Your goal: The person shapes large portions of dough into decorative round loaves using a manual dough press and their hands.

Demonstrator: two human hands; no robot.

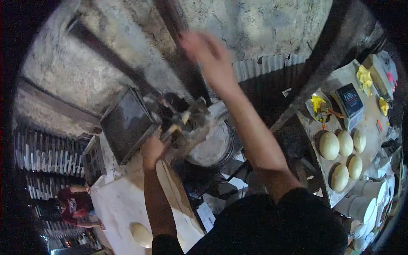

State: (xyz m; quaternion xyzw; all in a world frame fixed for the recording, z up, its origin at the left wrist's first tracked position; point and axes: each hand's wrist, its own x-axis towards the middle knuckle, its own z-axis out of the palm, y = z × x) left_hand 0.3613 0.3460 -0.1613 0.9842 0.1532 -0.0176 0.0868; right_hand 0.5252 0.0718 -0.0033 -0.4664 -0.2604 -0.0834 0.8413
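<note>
My left hand (154, 149) is at the far edge of the pale worktable (123, 204), beside a dark metal baking tray (127, 125). Short tools with light handles (173, 128) lie right at its fingertips; I cannot tell whether its fingers grip one. My right hand (207, 53) is raised high, smeared by motion, and overlaps a dark upright beam (180, 63) against the rough wall. Below it stands a round container with a whitish top (212, 146). One smooth pale dough ball (141, 235) rests on the worktable near my left forearm.
On the right-hand table (376, 140) sit several dough balls (329, 145), a dark box (349, 101) and yellow wrappers (364, 78). White buckets (366, 208) stand beside that table. Another person (76, 206) is at the worktable's far left. A diagonal beam (293, 106) slants at the right.
</note>
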